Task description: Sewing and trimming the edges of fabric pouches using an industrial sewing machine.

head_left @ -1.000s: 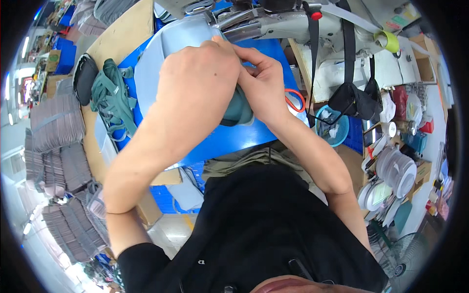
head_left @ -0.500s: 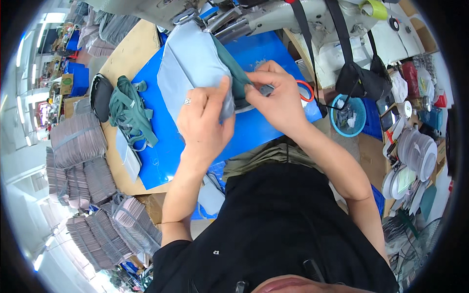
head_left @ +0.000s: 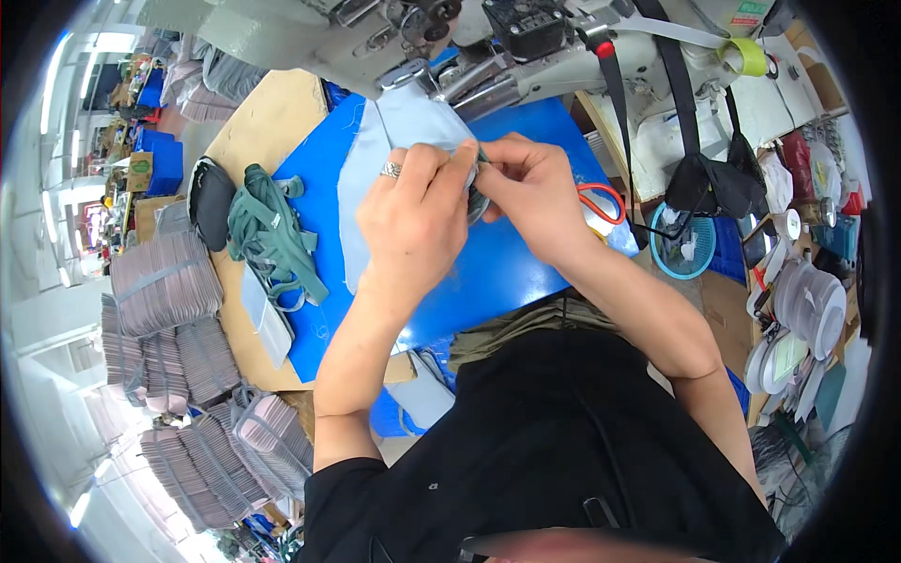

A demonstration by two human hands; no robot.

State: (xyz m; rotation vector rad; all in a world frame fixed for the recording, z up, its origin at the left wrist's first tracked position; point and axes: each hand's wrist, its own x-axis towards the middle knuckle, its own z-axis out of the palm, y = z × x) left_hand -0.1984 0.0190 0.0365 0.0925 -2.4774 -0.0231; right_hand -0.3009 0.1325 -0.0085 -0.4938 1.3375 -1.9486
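Note:
A light grey-blue fabric piece [head_left: 409,120] lies over the blue work surface, its far end under the metal parts of a sewing machine [head_left: 488,89]. My left hand [head_left: 418,211], with a ring on one finger, is closed on the fabric's right edge, fingers bent and thumb side hidden. Right beside it, my right hand [head_left: 535,192] pinches the same edge, where a little dark green cloth shows between the fingertips. The two hands nearly touch. Most of the green layer is hidden behind them.
Orange-handled scissors [head_left: 605,202] lie right of my right hand. A bundle of green straps [head_left: 272,235] and a black pouch-like piece [head_left: 211,202] lie at the left. A turquoise basket [head_left: 682,242] stands at the right. Tied stacks of fabric pieces [head_left: 169,281] fill the left side.
My hands have drawn closer together at the fabric's edge. The green layer, plainly visible before, is now mostly covered. The whole view has shifted, showing more of the machine.

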